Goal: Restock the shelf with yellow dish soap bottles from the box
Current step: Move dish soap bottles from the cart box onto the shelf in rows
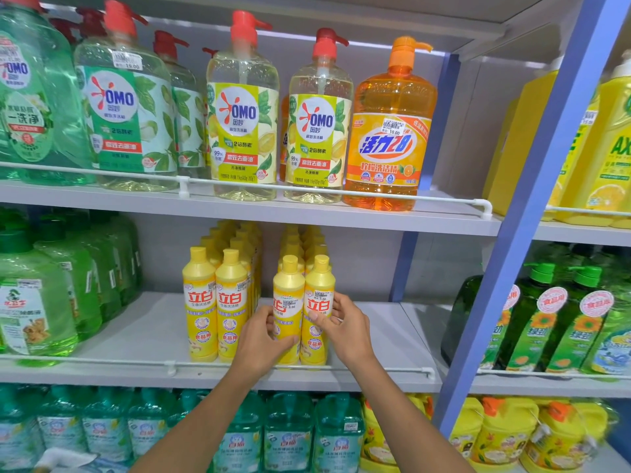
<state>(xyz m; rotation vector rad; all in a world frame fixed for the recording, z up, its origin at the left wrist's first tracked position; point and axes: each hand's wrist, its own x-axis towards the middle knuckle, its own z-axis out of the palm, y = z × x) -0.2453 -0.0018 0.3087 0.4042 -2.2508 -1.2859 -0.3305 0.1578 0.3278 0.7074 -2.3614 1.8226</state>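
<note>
Yellow dish soap bottles stand in rows on the middle shelf [143, 336]. At the front of the right rows stand two bottles side by side. My left hand [263, 339] grips the left one [288, 285] around its lower body. My right hand [345, 326] holds the right one [319, 285], thumb on its label and fingers behind. Both bottles stand upright on the shelf just behind the front rail. Two more front bottles [215, 302] stand to the left with a gap between the groups. The box is out of view.
A white wire rail [102, 360] runs along the shelf front. Green jugs [37, 302] stand at the left of the same shelf. Pump bottles [317, 124] fill the shelf above. A blue upright post [505, 268] borders the bay on the right.
</note>
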